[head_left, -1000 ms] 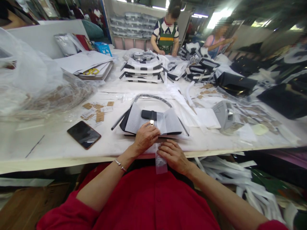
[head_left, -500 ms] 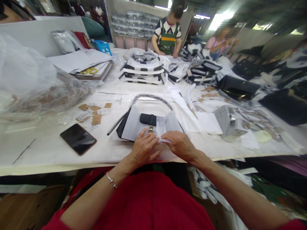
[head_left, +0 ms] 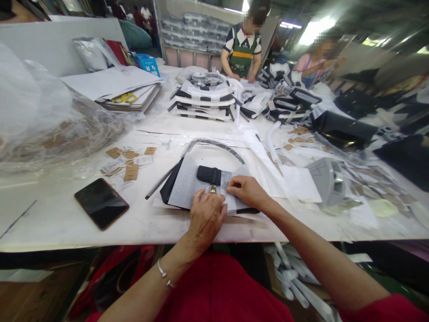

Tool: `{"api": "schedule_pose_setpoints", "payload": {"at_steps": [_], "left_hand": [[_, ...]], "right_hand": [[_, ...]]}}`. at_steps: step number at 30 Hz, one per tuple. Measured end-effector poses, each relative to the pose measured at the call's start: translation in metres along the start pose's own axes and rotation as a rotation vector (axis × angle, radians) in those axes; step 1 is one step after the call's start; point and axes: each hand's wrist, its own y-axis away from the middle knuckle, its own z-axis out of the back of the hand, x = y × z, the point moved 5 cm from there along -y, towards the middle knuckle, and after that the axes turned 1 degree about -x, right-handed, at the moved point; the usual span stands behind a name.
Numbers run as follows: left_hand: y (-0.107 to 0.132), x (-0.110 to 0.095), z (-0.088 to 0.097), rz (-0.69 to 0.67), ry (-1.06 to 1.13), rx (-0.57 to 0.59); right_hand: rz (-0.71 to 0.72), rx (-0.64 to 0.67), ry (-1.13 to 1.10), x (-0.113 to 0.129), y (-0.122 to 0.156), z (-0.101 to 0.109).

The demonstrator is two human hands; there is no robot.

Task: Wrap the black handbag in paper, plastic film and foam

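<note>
Handling a black bag (head_left: pixel 205 173) at the desk's near side

Spreading wide across the view, the pale desk (head_left: pixel 147 228) carries a good deal. On the left lie a phone (head_left: pixel 101 203), a scatter of brown tags (head_left: pixel 130 172) and a heap of clear plastic (head_left: pixel 40 103); beyond them, yellow scissors (head_left: pixel 125 98) sit on a pile of sheets (head_left: pixel 110 85), with a blue box (head_left: pixel 147 65) behind. Wrapped goods (head_left: pixel 204 100) are stacked at the far middle, and a grey block (head_left: pixel 326 181) stands on the right among papers. Across the desk, a person in a green apron (head_left: pixel 241 51) leans over the work; another in pink (head_left: pixel 311 67) is farther right.

The left hand (head_left: pixel 206 217) lies palm down over the bag's front edge, fingers loosely bent just below the clasp (head_left: pixel 213 189) — whether they grip, I cannot tell. The right hand (head_left: pixel 246 190) reaches in from the side, thumb and fingertips drawn together at a clear strip (head_left: pixel 225 178) on the bag's front; a pinch cannot be made out.

The bag lies on the desk directly before the person. A greyish sheet (head_left: pixel 182 183) covers most of its front — the black tab and gold-coloured clasp show, and a film-wrapped handle (head_left: pixel 217 144) arches behind.
</note>
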Motion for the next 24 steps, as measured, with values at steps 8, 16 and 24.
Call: {"api": "schedule_pose_setpoints", "payload": {"at_steps": [8,16,24], "left_hand": [[0.0,-0.003,-0.003,-0.097,-0.092,0.085],[0.008,-0.006,-0.001,-0.33,0.025,0.061],[0.01,-0.002,0.0,-0.368,0.002,0.022]], "right_hand": [[-0.065,-0.052,-0.019,-0.005,-0.001,-0.007],[-0.128,-0.092,-0.013,-0.013,-0.005,-0.007],[-0.107,-0.404,-0.445,-0.015,0.028,0.047]]}}
